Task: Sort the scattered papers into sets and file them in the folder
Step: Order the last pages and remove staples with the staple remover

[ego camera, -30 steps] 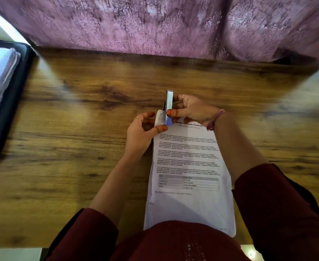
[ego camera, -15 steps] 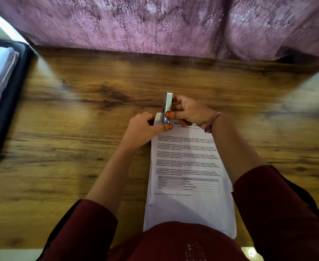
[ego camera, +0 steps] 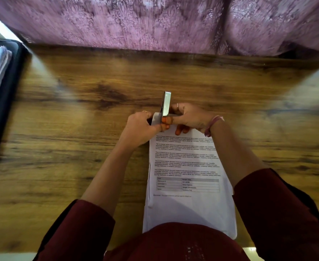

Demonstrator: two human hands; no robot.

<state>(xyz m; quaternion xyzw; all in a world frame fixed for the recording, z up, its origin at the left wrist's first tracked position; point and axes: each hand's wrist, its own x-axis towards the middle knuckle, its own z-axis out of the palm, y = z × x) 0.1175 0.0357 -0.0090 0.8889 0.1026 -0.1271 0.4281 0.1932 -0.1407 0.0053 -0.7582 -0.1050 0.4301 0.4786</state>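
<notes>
both grips, left hand (ego camera: 139, 129) and right hand (ego camera: 187, 117), pinch stapler (ego camera: 166, 106) on papers (ego camera: 188, 185); print unreadable.

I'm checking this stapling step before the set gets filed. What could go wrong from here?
1. The stapler sits on the far left corner of the paper stack, where the left hand pinches the sheets; its fingertips lie close beside the stapler and could get nipped.
2. The stack's left edge looks slightly uneven, so a sheet may be stapled askew.
3. The right hand grips the stapler while resting on the top edge; pressing may shift the sheets.
</notes>
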